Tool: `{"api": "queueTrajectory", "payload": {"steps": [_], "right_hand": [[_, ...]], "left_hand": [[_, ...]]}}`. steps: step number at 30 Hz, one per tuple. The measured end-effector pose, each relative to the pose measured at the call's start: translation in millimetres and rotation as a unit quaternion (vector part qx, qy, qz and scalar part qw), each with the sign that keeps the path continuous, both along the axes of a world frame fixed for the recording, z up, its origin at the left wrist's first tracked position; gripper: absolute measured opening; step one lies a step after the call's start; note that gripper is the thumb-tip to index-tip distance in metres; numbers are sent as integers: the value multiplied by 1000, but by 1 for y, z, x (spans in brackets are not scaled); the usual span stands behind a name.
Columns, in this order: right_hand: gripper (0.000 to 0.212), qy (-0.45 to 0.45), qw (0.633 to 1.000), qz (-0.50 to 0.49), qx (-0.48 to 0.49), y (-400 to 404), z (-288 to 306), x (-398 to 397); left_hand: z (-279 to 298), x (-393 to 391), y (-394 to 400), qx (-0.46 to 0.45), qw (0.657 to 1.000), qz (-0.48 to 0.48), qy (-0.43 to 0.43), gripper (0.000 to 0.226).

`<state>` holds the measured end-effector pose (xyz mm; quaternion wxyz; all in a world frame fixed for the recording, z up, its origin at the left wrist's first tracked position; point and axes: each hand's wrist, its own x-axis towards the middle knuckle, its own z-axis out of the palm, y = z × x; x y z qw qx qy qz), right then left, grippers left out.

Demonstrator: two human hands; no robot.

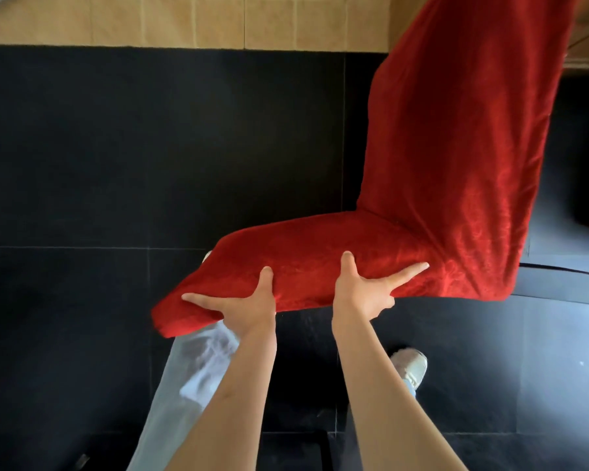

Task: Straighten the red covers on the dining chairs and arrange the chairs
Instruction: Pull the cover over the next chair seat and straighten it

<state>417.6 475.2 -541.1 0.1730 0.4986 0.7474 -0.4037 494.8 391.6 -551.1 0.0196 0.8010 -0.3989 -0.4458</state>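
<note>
**Both hands on the chair seat**

The chair (449, 147) stands on the dark tiled floor (82, 164), its red cover (320, 253) a plush, faintly patterned cloth over seat and tall back. The left hand (242, 307) and right hand (364, 290) each take a grip on the near seat edge, thumbs on top, forefingers spread along it. Creases gather at the back corner; a hard tug there could bunch the cloth or tip the chair.

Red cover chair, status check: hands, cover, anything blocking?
Left hand and right hand grip the seat's near edge. Red cover snug, few wrinkles. Own leg under seat corner.
</note>
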Motion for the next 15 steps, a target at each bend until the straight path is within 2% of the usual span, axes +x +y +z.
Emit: {"api": "queueTrajectory", "payload": {"steps": [15], "right_hand": [[122,-14,999,31,18,-12,1,-32]], "left_hand": [[15,-36,-14,31,998,-27,-48,135]]}}
